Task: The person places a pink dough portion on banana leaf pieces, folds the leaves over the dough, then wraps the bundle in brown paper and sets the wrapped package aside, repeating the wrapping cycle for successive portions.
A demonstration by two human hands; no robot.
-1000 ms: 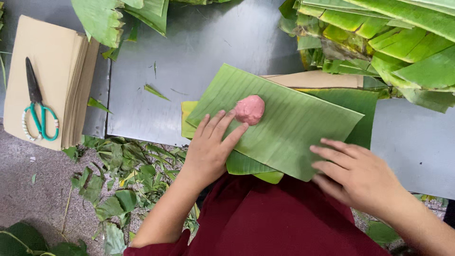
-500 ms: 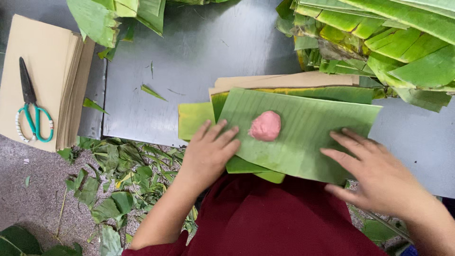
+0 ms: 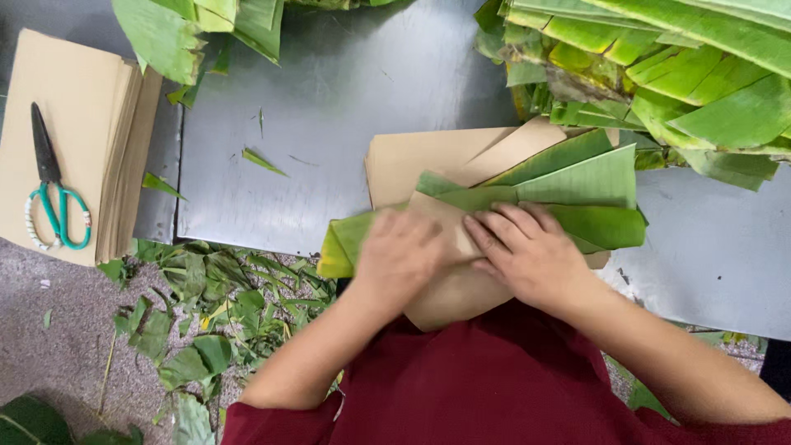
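From my feed, far left, a stack of tan paper sheets (image 3: 70,140) carries green-handled scissors (image 3: 49,194), beside the dull grey metal table (image 3: 346,107). Torn leaf scraps (image 3: 198,321) litter the floor below.

At the table's near edge, my left hand (image 3: 400,257), blurred, presses flat with fingers together on the half-folded bundle of glossy ribbed banana leaf and brown paper (image 3: 527,194); my right hand (image 3: 531,251) lies fingers spread on the same fold. Neither pinches.

I judge the springy leaf could pop open if pressure eases, or split along its ribs. The overhanging paper might slide off. Heaped green banana leaves (image 3: 676,74) crowd the right.
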